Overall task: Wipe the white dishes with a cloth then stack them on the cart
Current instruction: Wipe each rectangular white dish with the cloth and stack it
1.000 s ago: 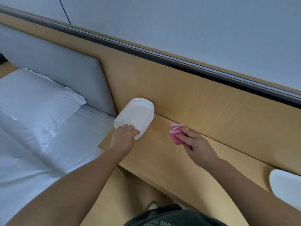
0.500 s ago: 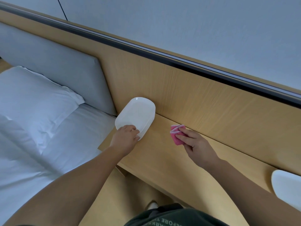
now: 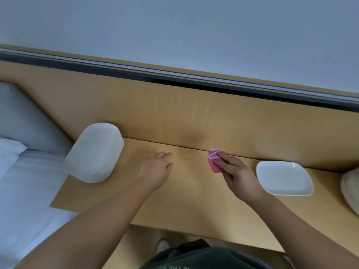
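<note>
Only txt: upside-down letters on green shirt [image 3: 194, 257], cut off, unreadable.

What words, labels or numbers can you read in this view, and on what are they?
On the shirt: pale printed letters at the picture's bottom edge, upside down, cut off and too blurred to read.
On the stack of dishes, the single plate, the pink cloth and the wooden shelf: no text visible.

a pale grey-blue wall [image 3: 174, 26] rises above a light wooden panel [image 3: 174, 113] capped by a dark rail [image 3: 174, 76]. the matching worktop [image 3: 184, 200] stands beside a white-sheeted bed [image 3: 25, 191] with a grey padded headboard [image 3: 25, 121].
</note>
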Motion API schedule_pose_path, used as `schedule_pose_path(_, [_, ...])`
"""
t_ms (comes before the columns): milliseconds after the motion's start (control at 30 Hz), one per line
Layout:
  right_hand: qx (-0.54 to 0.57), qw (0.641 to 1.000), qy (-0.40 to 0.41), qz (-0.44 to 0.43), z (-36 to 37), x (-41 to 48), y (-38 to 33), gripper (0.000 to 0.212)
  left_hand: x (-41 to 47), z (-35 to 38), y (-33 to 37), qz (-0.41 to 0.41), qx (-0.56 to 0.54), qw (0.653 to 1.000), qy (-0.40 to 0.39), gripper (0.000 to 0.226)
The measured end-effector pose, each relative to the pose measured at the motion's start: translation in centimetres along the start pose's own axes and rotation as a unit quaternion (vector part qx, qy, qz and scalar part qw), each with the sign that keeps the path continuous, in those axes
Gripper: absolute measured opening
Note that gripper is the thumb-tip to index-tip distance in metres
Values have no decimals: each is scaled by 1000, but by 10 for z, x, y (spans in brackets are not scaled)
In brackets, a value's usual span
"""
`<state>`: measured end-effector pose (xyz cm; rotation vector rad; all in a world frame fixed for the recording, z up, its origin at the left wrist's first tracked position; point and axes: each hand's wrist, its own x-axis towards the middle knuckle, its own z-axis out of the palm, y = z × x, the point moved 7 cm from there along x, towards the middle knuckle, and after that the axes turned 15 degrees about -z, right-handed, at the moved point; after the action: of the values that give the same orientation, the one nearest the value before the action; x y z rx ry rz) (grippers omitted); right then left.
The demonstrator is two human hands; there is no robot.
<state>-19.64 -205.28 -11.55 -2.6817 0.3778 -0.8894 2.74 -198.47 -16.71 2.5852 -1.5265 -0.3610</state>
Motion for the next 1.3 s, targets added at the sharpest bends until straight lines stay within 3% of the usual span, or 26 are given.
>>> schedule_pose_path(300, [-81, 982, 27, 168, -109, -141, 68, 42, 2, 71, 182, 106, 20, 993, -48, 38])
schedule_pose_path(467, [-84, 981, 54, 165, -148, -195, 89, 38, 7, 111, 259, 143, 29, 987, -72, 33])
schedule_pose_path(600, [-82, 976, 49, 195, -159, -236, 113, 37, 14, 137, 301, 120, 40, 988, -88, 30])
schedule_pose_path(733, [-101, 975, 36, 196, -172, -250, 124, 42, 25, 162, 327, 87, 46, 989, -110, 51])
schedule_pose_path(1000, [-103, 977, 31, 186, -186, -261, 138, 44, 31, 177, 346, 42, 63, 988, -134, 65])
schedule_pose_path(1167, [-104, 974, 23, 197, -185, -266, 146, 44, 40, 179, 348, -9, -61, 984, -166, 55])
schedule_pose_path(1300, [-100, 974, 12, 203, -181, -267, 146, 43, 41, 174, 347, 5, -79, 984, -157, 44])
